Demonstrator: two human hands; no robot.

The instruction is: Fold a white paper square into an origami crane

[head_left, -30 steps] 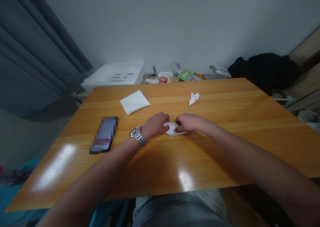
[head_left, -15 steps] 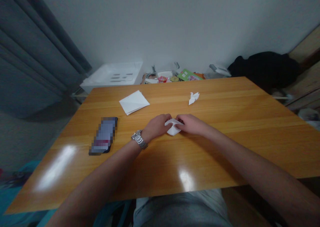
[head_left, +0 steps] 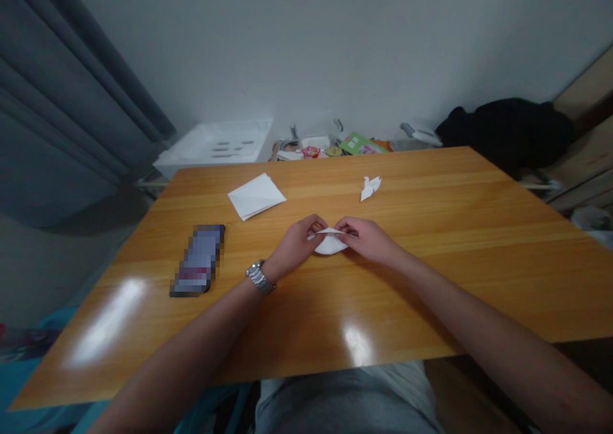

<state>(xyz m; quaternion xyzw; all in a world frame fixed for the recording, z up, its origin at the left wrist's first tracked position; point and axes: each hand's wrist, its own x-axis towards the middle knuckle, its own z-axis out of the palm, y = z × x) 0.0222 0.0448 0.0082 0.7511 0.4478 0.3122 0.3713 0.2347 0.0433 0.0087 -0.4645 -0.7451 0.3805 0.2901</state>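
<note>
A small folded white paper (head_left: 329, 242) sits between my two hands, lifted slightly off the wooden table (head_left: 431, 261). My left hand (head_left: 294, 246), with a metal watch at the wrist, pinches the paper's left side. From the right, my right hand (head_left: 366, 237) pinches its top edge. Both hands have their fingers closed on the paper. A finished white folded paper figure (head_left: 370, 187) lies farther back on the table. A stack of white paper sheets (head_left: 257, 195) lies at the back left.
A dark phone (head_left: 198, 269) lies on the table to the left of my hands. Behind the table stand a white plastic bin (head_left: 215, 143), assorted small packages (head_left: 335, 145) and a black bag (head_left: 507, 131). A grey curtain (head_left: 57, 102) hangs at the left.
The paper lay flat under my hands a second ago. Both hands have since raised it a little and opened its fold, my fingers now pinching the upper edge.
</note>
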